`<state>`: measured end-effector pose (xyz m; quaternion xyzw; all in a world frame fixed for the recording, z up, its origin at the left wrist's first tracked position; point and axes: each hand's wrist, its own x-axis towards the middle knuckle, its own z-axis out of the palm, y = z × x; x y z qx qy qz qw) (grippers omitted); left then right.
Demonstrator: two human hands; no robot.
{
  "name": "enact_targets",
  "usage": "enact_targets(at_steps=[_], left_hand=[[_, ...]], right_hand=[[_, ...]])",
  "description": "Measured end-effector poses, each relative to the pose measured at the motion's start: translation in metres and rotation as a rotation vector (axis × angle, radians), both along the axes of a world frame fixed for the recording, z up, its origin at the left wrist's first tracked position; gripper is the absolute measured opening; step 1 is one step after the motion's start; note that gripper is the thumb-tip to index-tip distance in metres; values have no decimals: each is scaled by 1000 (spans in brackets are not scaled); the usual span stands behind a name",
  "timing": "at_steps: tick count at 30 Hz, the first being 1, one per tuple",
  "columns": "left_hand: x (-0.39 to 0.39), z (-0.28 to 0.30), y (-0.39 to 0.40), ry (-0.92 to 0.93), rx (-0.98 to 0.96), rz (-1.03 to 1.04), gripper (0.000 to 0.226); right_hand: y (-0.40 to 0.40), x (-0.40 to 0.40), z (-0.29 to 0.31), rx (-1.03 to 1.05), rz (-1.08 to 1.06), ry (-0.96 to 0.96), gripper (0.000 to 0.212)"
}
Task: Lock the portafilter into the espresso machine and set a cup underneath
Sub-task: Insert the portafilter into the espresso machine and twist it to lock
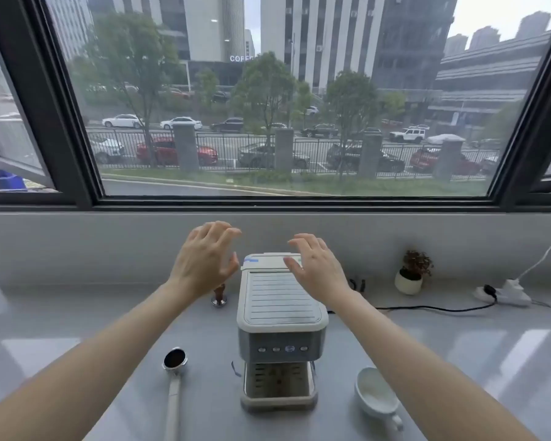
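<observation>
A small white and grey espresso machine [280, 316] stands in the middle of the grey counter, its drip tray facing me. The portafilter [174, 374], its basket filled with dark coffee grounds, lies on the counter to the machine's left with its pale handle pointing toward me. To the right of the machine a white cup [377, 394] lies tilted on the counter. My left hand [204, 262] and my right hand [315, 265] are raised above the back of the machine, fingers spread, holding nothing.
A tamper [219, 296] stands just left of the machine's back. A small potted plant [411, 276] and a white power strip [506, 292] with a black cable sit at the right by the wall. A large window runs behind the counter.
</observation>
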<state>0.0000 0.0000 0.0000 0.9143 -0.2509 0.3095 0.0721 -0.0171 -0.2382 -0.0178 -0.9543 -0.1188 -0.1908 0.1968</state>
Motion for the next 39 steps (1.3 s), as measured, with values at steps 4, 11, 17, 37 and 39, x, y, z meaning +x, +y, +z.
enact_targets(at_steps=[4,11,17,37,39], left_hand=[[1,-40,7,45,53,7,42],[-8,-104,12,142,65,7,39],[-20,-174,35,323,58,91,35],[-83,-320,77,878,-244,609,31],[-81,-322,76,920,-333,641,38]], right_hand=[[0,2,-30,-26,-24,124,43],[3,6,-73,59,-65,299,40],[8,11,-83,-79,-49,295,46],[7,17,-99,-92,-89,316,51],[7,17,-98,-91,-88,320,51]])
